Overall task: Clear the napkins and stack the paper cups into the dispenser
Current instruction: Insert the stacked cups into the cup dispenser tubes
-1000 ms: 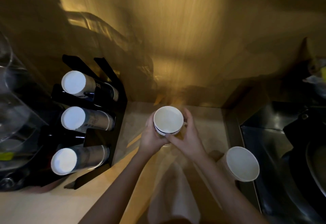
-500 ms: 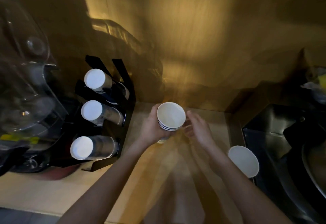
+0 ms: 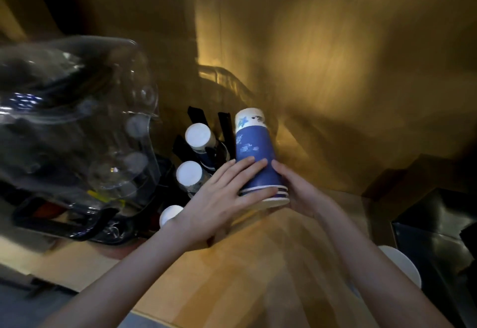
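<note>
A nested stack of blue paper cups [image 3: 254, 157] is turned bottom-up, its white base pointing away from me, its rims toward me. My left hand [image 3: 219, 201] grips its near left side. My right hand [image 3: 296, 188] cups the rims from the right. The stack hovers just right of the black cup dispenser [image 3: 224, 128]. White cup bottoms stick out of the dispenser's slots: upper [image 3: 198, 135], middle [image 3: 189, 173], and lower [image 3: 170, 214], the last partly hidden by my left hand. No napkin is visible.
A clear plastic dome over dark appliances [image 3: 77, 126] fills the left. One white paper cup [image 3: 402, 268] stands at the right by a dark metal sink [image 3: 436, 250]. The wooden counter [image 3: 258, 263] runs under my arms. A wood wall rises behind.
The cup stack went from mouth-up in my left hand to bottom-up, raised toward the dispenser. My right hand came back onto it. The camera view swung left.
</note>
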`<move>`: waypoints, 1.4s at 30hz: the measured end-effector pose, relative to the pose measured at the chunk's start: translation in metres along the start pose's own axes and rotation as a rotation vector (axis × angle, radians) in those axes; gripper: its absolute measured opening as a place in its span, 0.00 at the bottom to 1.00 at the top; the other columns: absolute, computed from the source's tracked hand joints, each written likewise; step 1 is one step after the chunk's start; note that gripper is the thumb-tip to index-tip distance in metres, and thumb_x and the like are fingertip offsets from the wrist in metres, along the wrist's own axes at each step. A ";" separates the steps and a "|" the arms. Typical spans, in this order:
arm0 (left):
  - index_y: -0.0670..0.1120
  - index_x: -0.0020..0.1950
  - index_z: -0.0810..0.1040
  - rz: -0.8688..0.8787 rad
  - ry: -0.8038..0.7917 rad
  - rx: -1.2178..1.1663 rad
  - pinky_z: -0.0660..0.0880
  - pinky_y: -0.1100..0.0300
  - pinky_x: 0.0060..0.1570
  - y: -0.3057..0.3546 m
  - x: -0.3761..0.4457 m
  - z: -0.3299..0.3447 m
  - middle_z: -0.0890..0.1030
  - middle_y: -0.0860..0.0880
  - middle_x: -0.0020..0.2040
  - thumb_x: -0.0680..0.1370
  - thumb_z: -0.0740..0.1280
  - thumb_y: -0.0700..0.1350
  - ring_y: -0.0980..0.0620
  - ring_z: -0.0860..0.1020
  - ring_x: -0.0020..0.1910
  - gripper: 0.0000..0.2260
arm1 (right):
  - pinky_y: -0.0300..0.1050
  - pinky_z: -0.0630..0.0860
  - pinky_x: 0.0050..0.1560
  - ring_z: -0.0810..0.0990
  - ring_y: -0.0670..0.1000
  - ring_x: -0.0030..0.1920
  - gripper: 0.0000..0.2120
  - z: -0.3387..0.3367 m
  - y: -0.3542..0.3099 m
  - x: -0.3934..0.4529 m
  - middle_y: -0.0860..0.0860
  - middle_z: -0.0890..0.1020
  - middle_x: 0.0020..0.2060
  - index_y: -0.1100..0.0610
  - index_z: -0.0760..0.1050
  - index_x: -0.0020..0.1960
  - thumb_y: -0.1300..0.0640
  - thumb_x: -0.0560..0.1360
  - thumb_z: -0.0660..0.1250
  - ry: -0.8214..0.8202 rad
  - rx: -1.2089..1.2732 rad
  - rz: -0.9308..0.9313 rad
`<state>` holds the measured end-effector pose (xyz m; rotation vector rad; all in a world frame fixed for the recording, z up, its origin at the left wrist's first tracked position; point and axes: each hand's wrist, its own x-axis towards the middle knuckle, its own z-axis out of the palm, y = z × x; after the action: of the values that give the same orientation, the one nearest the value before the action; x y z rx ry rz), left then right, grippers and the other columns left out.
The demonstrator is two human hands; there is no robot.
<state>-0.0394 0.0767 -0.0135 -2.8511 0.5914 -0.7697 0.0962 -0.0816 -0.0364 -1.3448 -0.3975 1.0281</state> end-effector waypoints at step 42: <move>0.40 0.64 0.71 -0.927 0.176 -0.454 0.62 0.69 0.47 -0.118 0.038 -0.004 0.77 0.40 0.58 0.68 0.73 0.48 0.44 0.75 0.58 0.28 | 0.48 0.69 0.61 0.68 0.53 0.64 0.29 0.067 -0.049 0.124 0.55 0.75 0.59 0.55 0.68 0.62 0.49 0.66 0.73 0.460 -0.904 -0.718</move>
<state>0.0280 0.1691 0.0334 -3.4614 -0.7241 -1.1048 0.1297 0.0619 -0.0138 -1.9462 -0.9651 -0.1258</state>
